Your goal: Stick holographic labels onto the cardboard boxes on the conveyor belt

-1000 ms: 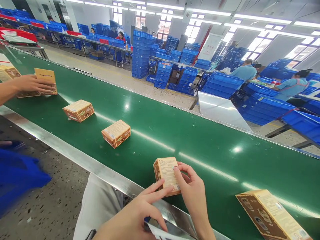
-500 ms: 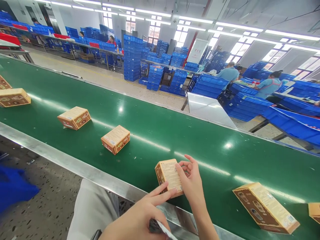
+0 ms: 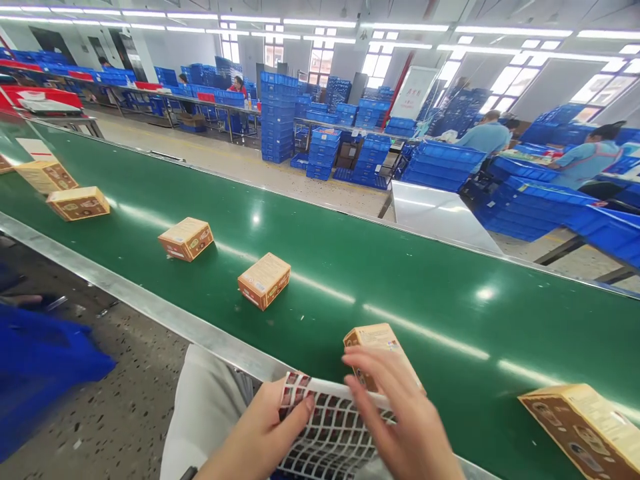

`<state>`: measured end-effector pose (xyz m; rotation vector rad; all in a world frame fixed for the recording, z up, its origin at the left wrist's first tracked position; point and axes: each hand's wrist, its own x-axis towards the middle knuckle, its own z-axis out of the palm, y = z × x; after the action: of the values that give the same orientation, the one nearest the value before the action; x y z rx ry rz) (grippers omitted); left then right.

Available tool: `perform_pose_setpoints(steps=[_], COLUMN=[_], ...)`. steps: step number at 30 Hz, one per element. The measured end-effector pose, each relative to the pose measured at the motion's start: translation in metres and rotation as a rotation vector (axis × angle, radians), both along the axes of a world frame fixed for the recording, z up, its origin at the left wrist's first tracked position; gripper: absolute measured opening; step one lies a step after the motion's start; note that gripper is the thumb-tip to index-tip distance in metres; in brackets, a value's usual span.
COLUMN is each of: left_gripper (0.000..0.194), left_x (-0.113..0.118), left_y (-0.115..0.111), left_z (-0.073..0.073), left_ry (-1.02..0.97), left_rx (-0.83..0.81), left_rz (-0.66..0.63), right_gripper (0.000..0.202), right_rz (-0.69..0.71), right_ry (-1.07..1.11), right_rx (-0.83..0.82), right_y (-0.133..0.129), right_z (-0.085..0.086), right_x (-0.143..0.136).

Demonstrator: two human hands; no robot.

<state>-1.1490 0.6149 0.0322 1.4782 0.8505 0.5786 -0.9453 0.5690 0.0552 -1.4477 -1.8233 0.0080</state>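
Observation:
My left hand (image 3: 263, 427) grips a sheet of small dark-red stickers (image 3: 333, 437) with a white grid between them, its thumb lying on top. My right hand (image 3: 407, 417) is slightly blurred over the sheet's right end, fingers stretched out and apart. Just beyond it, a tan and brown printed carton (image 3: 377, 333) lies on the green conveyor belt (image 3: 320, 320). The right hand partly hides this carton. I cannot tell whether those fingers touch the sheet or the carton.
Similar cartons lie along the belt: one (image 3: 265, 280) left of my hands, another (image 3: 186, 238) farther left, and one (image 3: 585, 427) at the right. A metal rail (image 3: 220, 337) edges the belt. Blue crates (image 3: 277, 117) and people in blue (image 3: 585, 157) are beyond.
Both hands have come off the carton. The sticker sheet, earlier folded in my left hand, is now spread out before me. The cartons appear farther right in view, which has also turned left.

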Motion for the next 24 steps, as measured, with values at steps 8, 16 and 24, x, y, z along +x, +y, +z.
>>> perform_pose_setpoints(steps=[8, 16, 24], left_gripper=[0.05, 0.048, 0.029], left_x=[0.006, 0.0, -0.044], left_y=[-0.003, -0.002, -0.002], left_z=[0.004, 0.003, -0.008], left_ry=[-0.043, -0.063, -0.064], left_rx=[0.016, 0.001, 0.082], left_rz=[-0.017, 0.09, -0.074], right_gripper=[0.016, 0.019, 0.071], right_rz=[0.098, 0.344, -0.056], right_ry=[-0.278, 0.119, 0.707], right_rx=[0.206, 0.005, -0.428], right_y=[0.013, 0.015, 0.129], right_z=[-0.002, 0.005, -0.026], right_x=[-0.036, -0.028, 0.0])
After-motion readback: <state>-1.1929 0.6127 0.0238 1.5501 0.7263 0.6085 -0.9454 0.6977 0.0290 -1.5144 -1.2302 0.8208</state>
